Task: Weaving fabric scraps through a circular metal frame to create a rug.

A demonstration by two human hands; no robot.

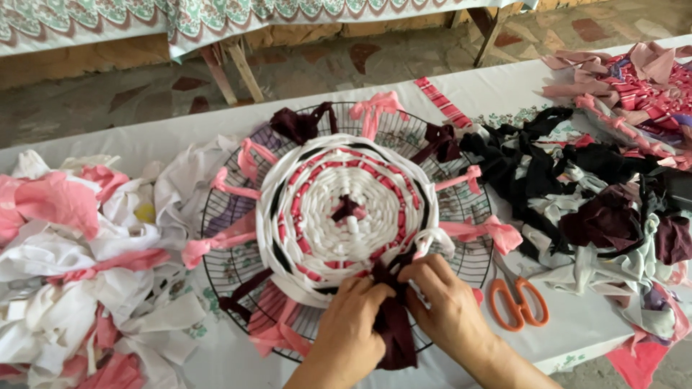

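Both hands are down at the near edge of the round woven mat [346, 209], and it's close work here: the left hand [352, 328] and the right hand [445, 306] meet over a dark maroon fabric strip [393, 324], fingers of each pinched around it right where it joins the mat's rim. The strip hangs down between the two wrists toward the person. The mat itself sits in the middle of a circular wire frame [461, 205], coils of white with rings of pink-red and a band of black, a small maroon knot at its centre. Pink and maroon strips run out from the mat like spokes and are tied to the frame's outer ring. The frame lies on a table with a white cloth [584, 331]. Just to the right of the right hand lie orange-handled scissors [517, 299], blades pointing up toward the frame. On the left, a heap of white and pink rags [79, 266]; on the right, a pile of black, maroon and grey scraps [605, 209], with pink striped pieces [641, 79] beyond it.
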